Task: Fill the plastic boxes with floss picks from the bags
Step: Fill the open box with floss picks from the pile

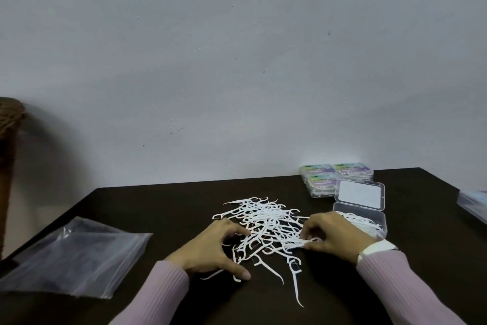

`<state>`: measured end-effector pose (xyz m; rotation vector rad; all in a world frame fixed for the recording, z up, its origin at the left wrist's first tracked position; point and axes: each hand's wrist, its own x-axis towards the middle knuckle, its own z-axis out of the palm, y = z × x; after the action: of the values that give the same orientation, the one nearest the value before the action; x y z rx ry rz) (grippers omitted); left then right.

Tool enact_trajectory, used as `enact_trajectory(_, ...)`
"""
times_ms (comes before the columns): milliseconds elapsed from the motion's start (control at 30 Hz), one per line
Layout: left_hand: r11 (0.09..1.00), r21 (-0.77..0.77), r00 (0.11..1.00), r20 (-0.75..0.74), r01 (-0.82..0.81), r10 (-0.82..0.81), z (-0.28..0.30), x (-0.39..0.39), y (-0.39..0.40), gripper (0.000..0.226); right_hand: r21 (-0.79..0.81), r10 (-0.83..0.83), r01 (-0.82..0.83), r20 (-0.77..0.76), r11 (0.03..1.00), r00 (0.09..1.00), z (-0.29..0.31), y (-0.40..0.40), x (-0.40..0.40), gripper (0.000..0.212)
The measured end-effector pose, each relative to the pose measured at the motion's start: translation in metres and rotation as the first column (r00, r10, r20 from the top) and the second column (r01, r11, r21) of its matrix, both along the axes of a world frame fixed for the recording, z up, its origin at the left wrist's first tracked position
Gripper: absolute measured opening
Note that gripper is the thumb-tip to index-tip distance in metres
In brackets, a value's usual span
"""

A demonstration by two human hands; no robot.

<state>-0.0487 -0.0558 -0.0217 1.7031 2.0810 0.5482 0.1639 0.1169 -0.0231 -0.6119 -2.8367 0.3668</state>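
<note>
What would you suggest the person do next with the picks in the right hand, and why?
Probably carry them right and drop them into the open box. The right hand already pinches a few floss picks from the pile, and the box lies just behind it, lid up, partly filled.

Matt dark table point(421, 259); glossy clear plastic bag point(76, 259) lower left; white plastic floss picks point(266, 222); transparent plastic box point(369, 215); ribbed knit sleeves point(395, 280).

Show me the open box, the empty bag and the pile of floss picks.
open box point(379, 222): head view, its clear right wall.
empty bag point(79, 259): head view, middle of the flat plastic.
pile of floss picks point(266, 219): head view, its tangled middle.
</note>
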Motion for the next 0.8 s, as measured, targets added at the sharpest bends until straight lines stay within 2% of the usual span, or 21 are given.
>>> enact_trajectory(267,0.982,0.163,0.993,0.092,-0.092,0.078,-0.012,0.010,0.008,0.047,0.119,-0.001,-0.003,0.033,0.993,0.999,-0.004,-0.004,-0.006,0.018)
enact_trajectory(500,0.944,0.305,0.988,-0.038,-0.128,0.147,-0.014,0.025,0.015,0.017,0.127,-0.030,0.031,-0.006,0.991,1.000,0.001,-0.004,-0.007,0.016)
enact_trajectory(567,0.937,0.321,0.984,-0.066,-0.138,0.167,-0.014,0.028,0.017,0.013,0.118,-0.030,0.032,-0.020,0.992,0.999,0.002,-0.004,-0.006,0.016)
enact_trajectory(667,0.925,0.323,0.976,-0.015,-0.202,0.219,-0.015,0.030,0.021,0.011,0.082,-0.035,0.038,-0.039,0.996,0.999,0.003,-0.004,-0.005,0.016)
enact_trajectory(800,0.925,0.276,0.961,-0.016,-0.262,0.277,-0.012,0.031,0.026,0.015,-0.048,-0.076,0.072,-0.096,0.996,0.992,0.005,-0.002,-0.001,0.017)
